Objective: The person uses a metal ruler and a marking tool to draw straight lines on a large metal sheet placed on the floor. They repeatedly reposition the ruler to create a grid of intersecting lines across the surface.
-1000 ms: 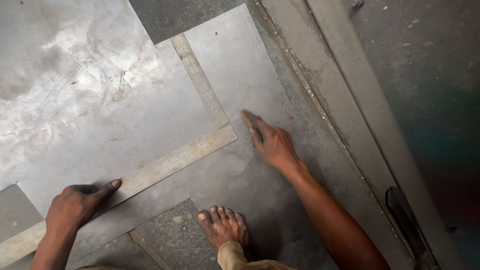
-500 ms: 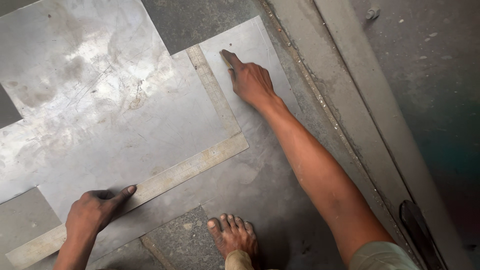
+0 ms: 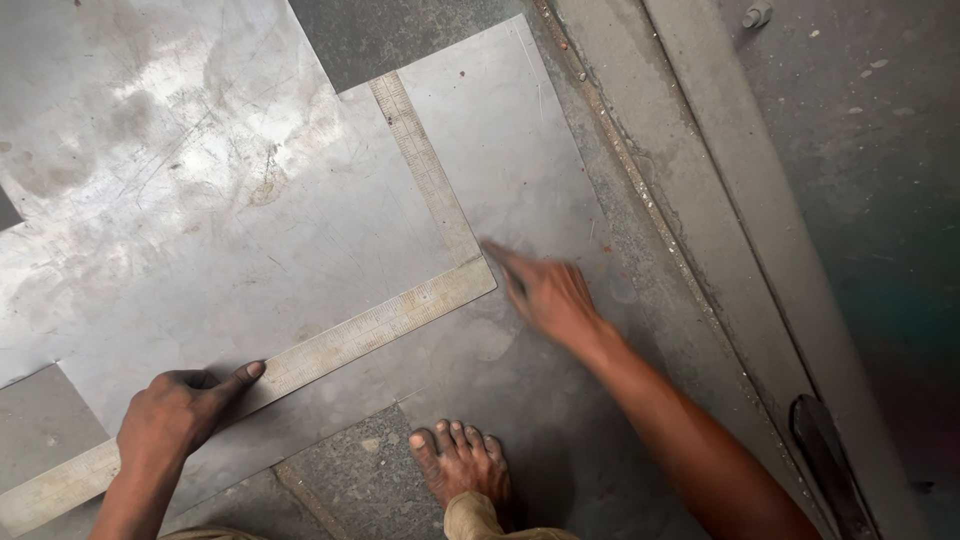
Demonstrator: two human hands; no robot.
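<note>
On the floor lies a large metal sheet (image 3: 200, 200), grey and scuffed, with an L-shaped steel square (image 3: 420, 290) laid flat across it. One leg of the square runs from the lower left edge of the view up to a corner near the middle; the other leg runs from that corner up and to the left, toward the notch in the sheet's top edge.

The left hand (image 3: 175, 415) rests on the long leg near its lower end. Its fingers are curled under into a loose fist, knuckles up, and the thumb (image 3: 240, 375) stretches out to the right and presses flat on the leg. It grips nothing; it only bears down on the square. The forearm comes up from the bottom edge, nearly straight.

The right hand (image 3: 550, 295) is just right of the square's corner, on the sheet, blurred by motion. The index finger points up and left, its tip close beside the outer corner of the square. The other fingers seem folded in; whether they pinch a small marking tool I cannot tell, because of the blur. The right arm reaches in from the lower right, stretched long and slanting across the sheet.

A bare foot (image 3: 460, 465) stands on the sheet's lower edge between the two arms, toes pointing up. To the right of the sheet runs a metal rail (image 3: 700, 200), slanting down the frame, with dark concrete floor (image 3: 860, 150) beyond it.
</note>
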